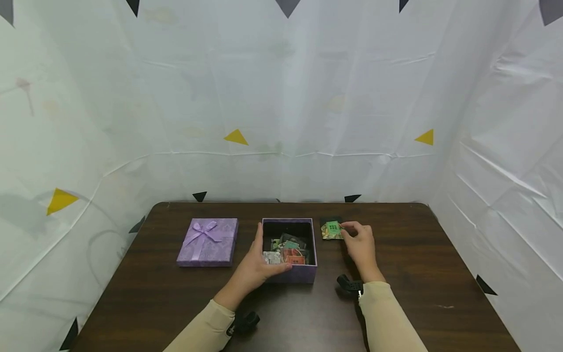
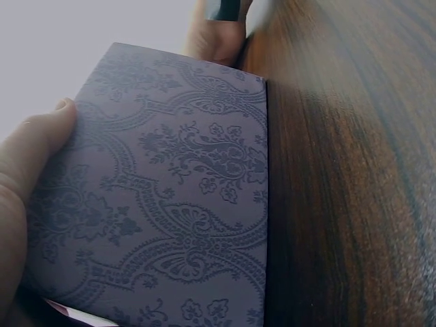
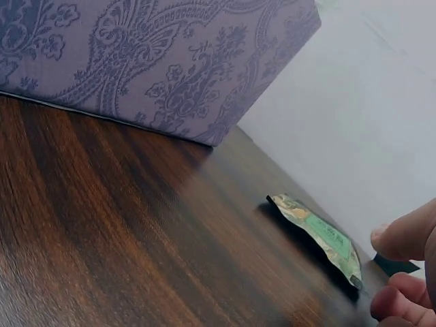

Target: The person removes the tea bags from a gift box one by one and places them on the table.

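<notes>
Wrist views: left hand grips floral box; right hand loose beside curved packet.

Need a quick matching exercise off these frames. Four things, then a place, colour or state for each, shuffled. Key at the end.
Things (sides as in the head view)
1. lid
2. box
3. green-labelled packet outside the box
4. table

Place, colour or state
A. dark brown, with a wood-grain look
B. to the right of the box
C. open at the top, with several packets inside
D. to the left of the box, with a ribbon bow on top

Pairs: 1-D, 2-C, 3-B, 4-A
</notes>
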`<state>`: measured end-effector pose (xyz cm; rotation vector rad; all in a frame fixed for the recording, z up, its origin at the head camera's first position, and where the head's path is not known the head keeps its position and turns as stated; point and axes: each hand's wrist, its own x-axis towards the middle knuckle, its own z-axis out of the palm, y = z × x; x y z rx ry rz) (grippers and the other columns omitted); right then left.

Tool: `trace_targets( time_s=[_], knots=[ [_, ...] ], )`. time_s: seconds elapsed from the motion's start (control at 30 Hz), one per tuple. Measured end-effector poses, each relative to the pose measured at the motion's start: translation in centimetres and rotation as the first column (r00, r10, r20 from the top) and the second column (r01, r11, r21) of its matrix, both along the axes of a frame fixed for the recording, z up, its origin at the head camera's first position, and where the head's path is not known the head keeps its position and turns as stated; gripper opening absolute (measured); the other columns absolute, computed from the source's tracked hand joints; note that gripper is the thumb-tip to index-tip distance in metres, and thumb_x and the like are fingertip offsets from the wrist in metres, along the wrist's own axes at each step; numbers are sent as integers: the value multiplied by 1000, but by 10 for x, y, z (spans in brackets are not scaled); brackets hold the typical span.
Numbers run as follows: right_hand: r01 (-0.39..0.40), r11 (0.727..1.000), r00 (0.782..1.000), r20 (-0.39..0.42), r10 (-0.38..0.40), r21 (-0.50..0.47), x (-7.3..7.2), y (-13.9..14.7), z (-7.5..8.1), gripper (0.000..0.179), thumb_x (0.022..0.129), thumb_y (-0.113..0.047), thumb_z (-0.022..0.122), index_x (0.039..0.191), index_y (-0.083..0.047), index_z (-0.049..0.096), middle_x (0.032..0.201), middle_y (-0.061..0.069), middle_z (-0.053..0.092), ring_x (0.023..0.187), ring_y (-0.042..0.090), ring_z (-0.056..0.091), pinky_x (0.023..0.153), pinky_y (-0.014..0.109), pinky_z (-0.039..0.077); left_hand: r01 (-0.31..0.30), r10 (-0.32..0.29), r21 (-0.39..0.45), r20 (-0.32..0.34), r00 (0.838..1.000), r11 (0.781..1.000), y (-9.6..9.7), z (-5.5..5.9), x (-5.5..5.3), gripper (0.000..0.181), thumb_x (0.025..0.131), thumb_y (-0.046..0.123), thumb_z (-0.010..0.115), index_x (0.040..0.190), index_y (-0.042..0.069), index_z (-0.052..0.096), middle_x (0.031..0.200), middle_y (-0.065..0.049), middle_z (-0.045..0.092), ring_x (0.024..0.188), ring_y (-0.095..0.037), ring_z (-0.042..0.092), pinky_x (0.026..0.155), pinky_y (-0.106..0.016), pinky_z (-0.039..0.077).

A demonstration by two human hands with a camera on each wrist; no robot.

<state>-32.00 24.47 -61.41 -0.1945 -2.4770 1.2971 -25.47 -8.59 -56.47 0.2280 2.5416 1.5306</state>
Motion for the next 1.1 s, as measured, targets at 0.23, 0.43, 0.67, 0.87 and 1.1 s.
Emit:
trace_targets(
  time_s=[0.23,0.43,0.67,0.87,1.1],
  knots=[
    [23,996,991,-128,-34,-88,2,-4,5,12,103,-6,73,112,-2,80,108,17,63,93,21,53,78,27,44,6,-6,-16,5,1000,1000,0,2,0,143,78,68,92,172,46,-13,185,-10,6,167,-46,23,124,-74,34],
    [-31,976,966,-258,-27,-217,3,-10,12,13,107,-3,67,114,1,77,106,15,59,90,12,51,76,15,43,25,-25,-20,9,1000,999,-2,4,-1,142,78,68,91,170,49,-16,185,-9,8,163,-46,33,121,-70,41],
    [-116,942,946,-324,7,-316,10,-24,30,14,107,0,66,115,5,76,116,21,64,99,12,59,83,7,47,20,-19,-38,26,999,999,-3,3,0,143,78,68,91,169,51,-18,181,-17,21,150,-47,53,114,-68,49],
    [-236,907,957,-244,156,-349,24,-40,69,12,109,-7,66,114,1,74,103,16,62,65,10,54,56,19,45,4,-2,-61,26,1000,998,-2,1,1,145,77,69,92,170,49,-18,179,-21,27,147,-48,56,109,-67,52],
    [-404,879,913,-53,405,-254,31,-65,116,11,109,-10,65,114,-3,73,89,19,67,66,25,64,60,36,59,-6,7,-36,14,1000,999,-1,-1,-1,150,74,67,94,173,41,-16,179,-21,28,154,-47,49,117,-67,46]
  ],
)
